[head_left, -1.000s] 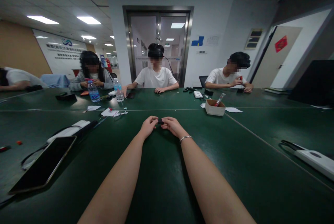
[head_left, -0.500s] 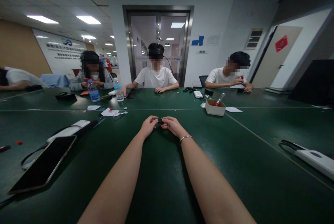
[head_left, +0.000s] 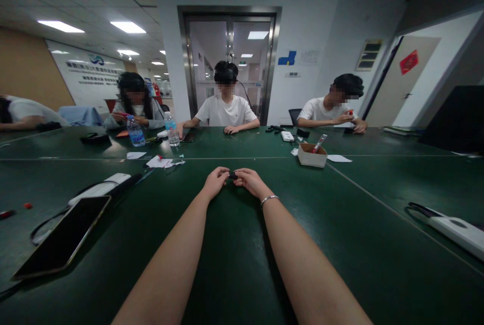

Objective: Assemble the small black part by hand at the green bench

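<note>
Both my arms reach forward over the dark green table point(head_left: 234, 244). A small dark object point(head_left: 232, 175) is pinched between my hands; it is too small to tell its kind. My left hand point(head_left: 217, 182) closes on its left end with the fingertips. From the other side, my right hand point(head_left: 249, 181) grips the right end between thumb and fingers. A silver bracelet point(head_left: 269, 200) circles my right wrist. Part of the small object is hidden behind my fingers.
A phone point(head_left: 64, 236) and white device point(head_left: 100, 188) with a cable lie left. Paper scraps point(head_left: 159, 162), two water bottles point(head_left: 136, 132) and an open small box point(head_left: 312, 156) stand farther off. Another white device point(head_left: 457, 231) lies right. Several people point(head_left: 227, 110) sit opposite.
My hands stay in place with the small dark object between them. Across the table, the person at the left has shifted the red thing in their hand slightly left.
</note>
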